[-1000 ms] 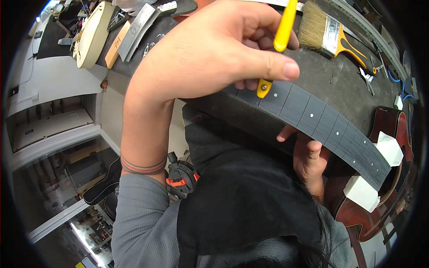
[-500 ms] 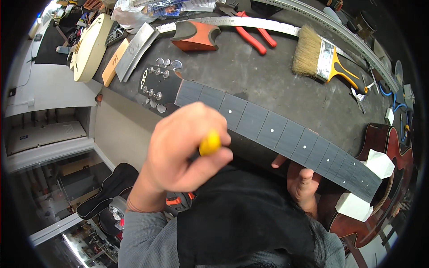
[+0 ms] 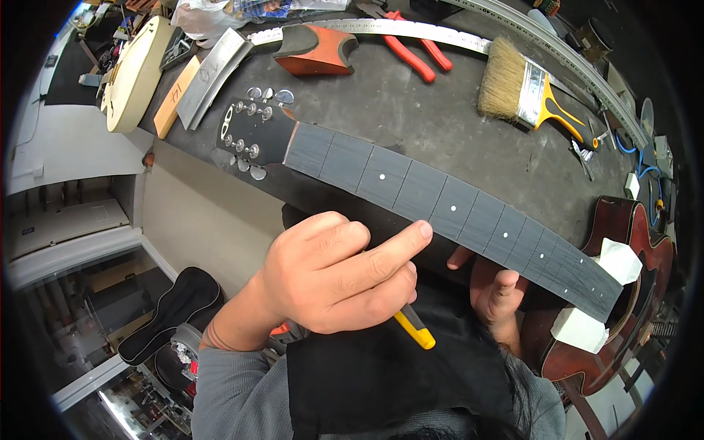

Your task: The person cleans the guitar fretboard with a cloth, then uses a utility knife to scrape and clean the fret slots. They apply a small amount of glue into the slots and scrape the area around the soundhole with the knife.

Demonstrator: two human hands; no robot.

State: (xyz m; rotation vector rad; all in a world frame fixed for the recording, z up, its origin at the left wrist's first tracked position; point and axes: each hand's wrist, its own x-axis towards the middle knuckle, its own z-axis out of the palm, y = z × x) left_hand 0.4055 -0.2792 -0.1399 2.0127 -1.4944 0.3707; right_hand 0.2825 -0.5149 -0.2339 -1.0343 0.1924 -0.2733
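Observation:
A red-brown acoustic guitar (image 3: 539,352) lies with its dark fingerboard (image 3: 411,187) facing up, slotted crosswise without frets and dotted white. My left hand (image 3: 330,275) is closed round a slim tool with a yellow-and-grey handle (image 3: 419,331), whose other end is hidden. Its index finger is stretched out, with the tip at the fingerboard's near edge. My right hand (image 3: 499,293) holds the neck from below, thumb up beside the near edge. White pads (image 3: 581,330) flank the fingerboard's body end. The black headstock (image 3: 246,132) with its tuners points to the far left.
On the dark bench (image 3: 411,88) lie red-handled pliers (image 3: 411,55), a wide brush (image 3: 524,92), a long metal ruler (image 3: 447,37), an orange-and-black neck rest (image 3: 315,53), a metal beam (image 3: 213,79) and a wooden block (image 3: 176,99). A cream guitar body (image 3: 136,77) stands at the left.
My left hand has turned and come down toward the fingerboard, index finger now extended and the yellow handle end pointing toward me. My right hand stays on the neck. The view has shifted slightly.

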